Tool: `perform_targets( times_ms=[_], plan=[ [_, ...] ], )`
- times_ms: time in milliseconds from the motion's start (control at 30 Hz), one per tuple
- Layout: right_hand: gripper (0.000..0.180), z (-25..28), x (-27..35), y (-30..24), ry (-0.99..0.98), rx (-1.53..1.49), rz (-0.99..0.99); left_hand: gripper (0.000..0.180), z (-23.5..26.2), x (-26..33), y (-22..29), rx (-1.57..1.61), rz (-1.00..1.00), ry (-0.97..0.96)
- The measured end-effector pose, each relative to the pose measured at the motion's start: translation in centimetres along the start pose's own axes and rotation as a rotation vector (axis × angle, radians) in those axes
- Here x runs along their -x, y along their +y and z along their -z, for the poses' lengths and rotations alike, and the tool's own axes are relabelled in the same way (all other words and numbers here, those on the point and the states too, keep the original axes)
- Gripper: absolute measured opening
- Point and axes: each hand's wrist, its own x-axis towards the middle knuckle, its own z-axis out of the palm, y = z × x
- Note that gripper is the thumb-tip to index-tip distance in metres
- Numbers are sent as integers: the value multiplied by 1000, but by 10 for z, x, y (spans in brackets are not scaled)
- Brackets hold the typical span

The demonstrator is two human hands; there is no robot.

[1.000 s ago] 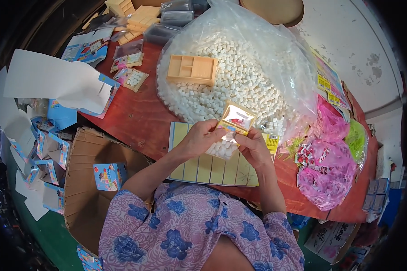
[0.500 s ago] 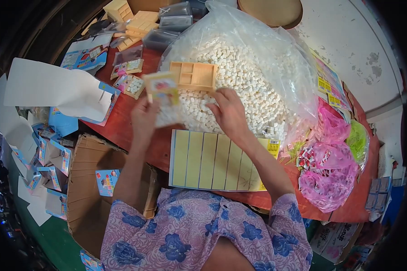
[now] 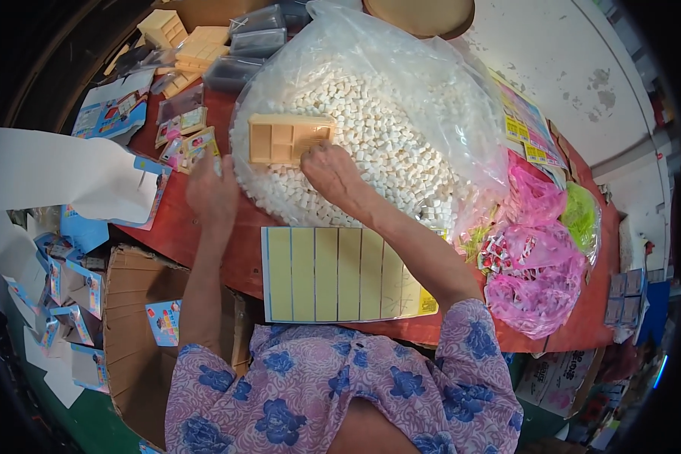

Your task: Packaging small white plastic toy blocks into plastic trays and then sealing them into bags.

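Left hand (image 3: 213,193) lower, packet (image 3: 197,147) down.

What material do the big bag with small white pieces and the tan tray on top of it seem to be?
The big bag: thin clear plastic film, glossy and wrinkled; the white pieces show through. The tan tray beside the right hand: probably moulded plastic, matte, with neat even compartments; wood cannot be ruled out.
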Motion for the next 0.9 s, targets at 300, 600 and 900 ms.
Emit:
perform_targets(
  times_ms=[300, 600, 900],
  plan=[
    [6, 3, 1, 2, 66, -4, 2, 25, -22, 25, 29, 775, 281, -310],
    [6, 3, -2, 11, 110, -108, 15, 25, -19, 18, 57, 1262, 732, -824],
    [6, 4, -1, 5, 50, 65, 102, 24, -39, 21, 53, 1340, 744, -812]
  ],
)
